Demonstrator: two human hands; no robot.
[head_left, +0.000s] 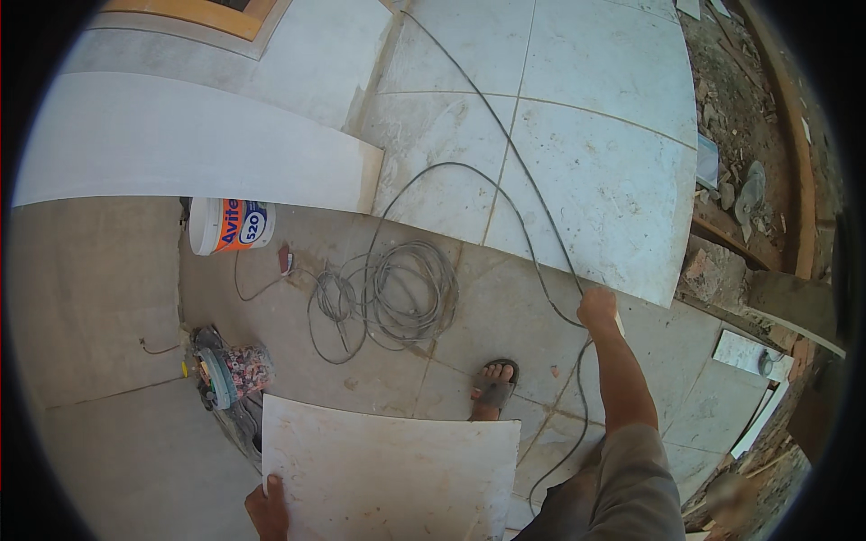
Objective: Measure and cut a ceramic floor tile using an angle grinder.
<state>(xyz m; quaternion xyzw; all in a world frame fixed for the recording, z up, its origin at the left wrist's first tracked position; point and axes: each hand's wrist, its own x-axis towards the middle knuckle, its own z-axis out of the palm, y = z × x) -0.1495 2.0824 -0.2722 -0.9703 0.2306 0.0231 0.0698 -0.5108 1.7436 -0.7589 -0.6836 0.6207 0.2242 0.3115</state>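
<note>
My left hand [268,509] grips the left edge of a large pale, stained rectangular panel [388,469], its thumb on the face. The panel hides part of my leg and the floor below. Out to the right, my right hand [597,308] is closed in a fist around a dark cable [514,144]. The cable stretches from the far wall to the fist, and more of it curls down past my forearm. A small pale sliver shows beside the fist; what it belongs to is hidden. My sandaled foot [496,386] stands just beyond the panel.
Loose cable coils [410,293] lie on the tiled floor. A white and orange bucket [233,225] rests near the wall at left. Below it are a teal-rimmed tub [216,379] and a multicoloured bag-like thing [248,370]. Rubble [722,117] and wooden planks border the right side.
</note>
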